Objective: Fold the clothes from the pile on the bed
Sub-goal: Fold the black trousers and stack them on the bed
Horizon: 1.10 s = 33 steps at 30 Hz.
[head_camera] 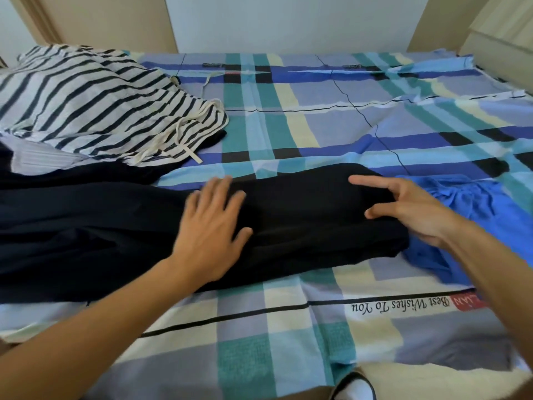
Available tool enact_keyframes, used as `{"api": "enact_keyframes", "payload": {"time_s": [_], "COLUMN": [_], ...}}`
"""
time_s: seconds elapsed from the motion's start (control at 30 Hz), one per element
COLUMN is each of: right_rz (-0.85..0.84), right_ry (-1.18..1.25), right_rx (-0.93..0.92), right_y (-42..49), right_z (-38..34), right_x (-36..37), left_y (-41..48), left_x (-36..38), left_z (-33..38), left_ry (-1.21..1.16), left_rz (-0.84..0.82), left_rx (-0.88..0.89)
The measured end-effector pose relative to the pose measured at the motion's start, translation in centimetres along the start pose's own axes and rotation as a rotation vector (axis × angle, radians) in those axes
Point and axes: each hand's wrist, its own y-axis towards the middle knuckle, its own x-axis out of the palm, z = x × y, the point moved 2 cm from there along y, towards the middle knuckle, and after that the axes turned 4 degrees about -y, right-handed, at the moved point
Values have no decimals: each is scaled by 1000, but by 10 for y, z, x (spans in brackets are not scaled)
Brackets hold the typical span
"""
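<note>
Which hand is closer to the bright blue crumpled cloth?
Right. The right hand sits beside the bright blue crumpled cloth; the left hand lies flat on the black folded garment, farther left.

Across your bed [288, 327]
Pile [86, 96] left, folded garment [302, 215] middle, crumpled garment [484, 209] touching its right side.

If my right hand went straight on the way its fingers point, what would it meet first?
Probably your left hand, lying flat on the black garment. Your right hand points leftward across that garment toward it, though its height above the cloth is unclear.
</note>
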Motion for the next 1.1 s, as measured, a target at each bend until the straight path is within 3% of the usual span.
{"api": "enact_keyframes", "payload": {"time_s": [0.1, 0.27, 0.4, 0.47, 0.53, 0.6, 0.67, 0.73, 0.8, 0.87, 0.97, 1.1], "right_rz": [114, 301, 325, 390, 552, 639, 511, 231, -50, -222, -262, -277], "right_ry": [-95, -209, -480, -628, -766, -778, -611, -468, -519, -763, -1102, -1057], "right_rx": [48, 177, 340, 391, 291, 27, -218, -350, -420, -424, -459, -443], "right_y": [-6, -25, -30, -23, -13, -5, -2, -7, -11, -8, 6, 22], "right_z": [3, 25, 51, 57, 43, 13, -26, -60, -82, -89, -93, -101], "right_x": [-41, -119, -138, -131, -116, -82, -28, 33, 88, 129, 165, 160], "left_y": [9, 47, 48, 46, 38, 24, 4, -15, -31, -41, -42, -42], "left_x": [18, 36, 45, 40, 28, 12, -6, -21, -28, -28, -27, -36], "left_z": [35, 99, 134, 130, 111, 83, 47, 6, -34, -60, -73, -93], "left_ry": [-161, -223, -238, -311, -383, -383, -275, -117, 25, 108, 130, -27], "left_rz": [-151, -247, -392, -390, -350, -251, -100, -45, -141, -249, -270, -319], "left_rx": [90, 120, 166, 195, 222, 243, 258, 229, 142, 62, 33, 68]}}
